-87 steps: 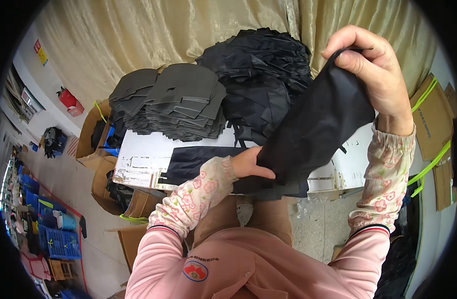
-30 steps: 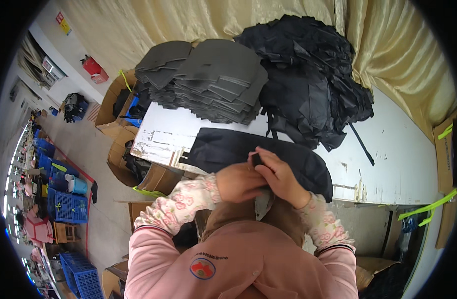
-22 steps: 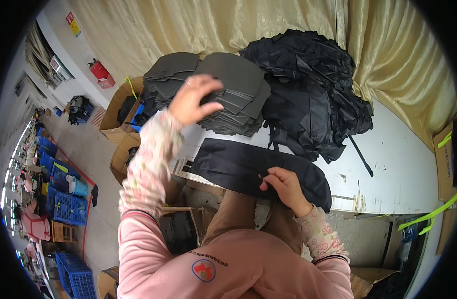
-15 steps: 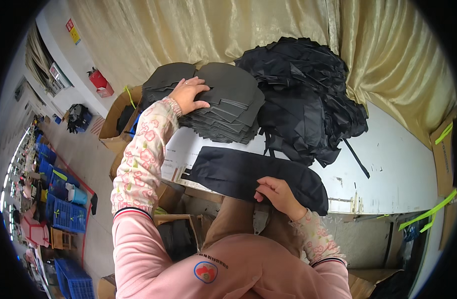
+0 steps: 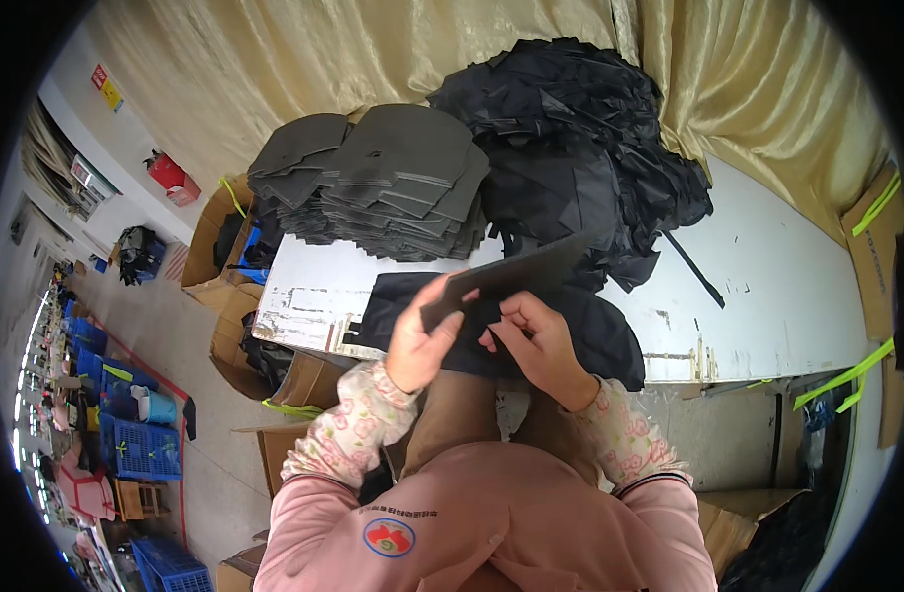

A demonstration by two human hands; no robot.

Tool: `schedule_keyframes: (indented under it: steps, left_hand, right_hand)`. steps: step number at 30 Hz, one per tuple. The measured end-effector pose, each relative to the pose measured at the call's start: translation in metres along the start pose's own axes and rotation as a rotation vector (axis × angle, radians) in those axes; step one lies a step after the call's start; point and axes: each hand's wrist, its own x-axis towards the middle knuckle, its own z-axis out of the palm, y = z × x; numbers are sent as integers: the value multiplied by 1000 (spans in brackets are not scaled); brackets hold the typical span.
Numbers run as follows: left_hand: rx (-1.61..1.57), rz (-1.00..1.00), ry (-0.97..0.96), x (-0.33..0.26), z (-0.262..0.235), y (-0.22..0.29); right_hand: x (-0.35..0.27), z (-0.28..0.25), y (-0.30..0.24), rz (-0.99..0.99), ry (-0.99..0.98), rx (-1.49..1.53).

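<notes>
1. At the far left, a blue basket (image 5: 139,449) sits on the floor, well apart from the hands.
2. Next come open cardboard boxes (image 5: 213,286), beside the counter's left end, with dark material inside.
3. Stacked dark grey panels (image 5: 393,183) with rounded far edges stand at the back left of the counter (image 5: 767,321).
4. The left hand (image 5: 419,340) holds a dark grey panel (image 5: 519,277) by its left end, its grip pinched between thumb and fingers; the panel is tilted, its far end slanting up to the right.
5. Below that panel, a long black cloth piece (image 5: 607,340) lies along the counter's front edge.
6. The right hand (image 5: 539,347) is over this cloth, just beside the panel, fingers curled and thumb close to them: a narrow grip, though I cannot tell whether it closes on anything.
7. Behind, a black fabric heap (image 5: 580,128) rises against the gold curtain (image 5: 767,74).
8. Rightward from the heap, a black strap (image 5: 694,270) lies slantwise.
</notes>
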Motion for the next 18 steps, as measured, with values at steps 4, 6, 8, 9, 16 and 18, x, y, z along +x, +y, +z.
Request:
schedule_keyframes:
  steps: [4, 6, 8, 9, 16, 18]
  left_hand:
    - [-61, -48, -82, -10, 18, -19]
    - [-31, -15, -131, -11, 19, -21]
    - [241, 179, -189, -7, 17, -23]
    - [512, 379, -238, -5, 15, -24]
    - [819, 465, -349, 8, 0, -8]
    - [918, 517, -281, 12, -11, -9]
  right_hand:
    - [-5, -7, 8, 127, -21, 28]
    - [-11, -19, 15, -98, -116, -484]
    - [-16, -32, 19, -145, -107, -520]
    - [-18, -40, 22, -195, -105, -558]
    - [-28, -84, 33, -546, -121, -813]
    - [-32, -80, -9, -142, -233, -206]
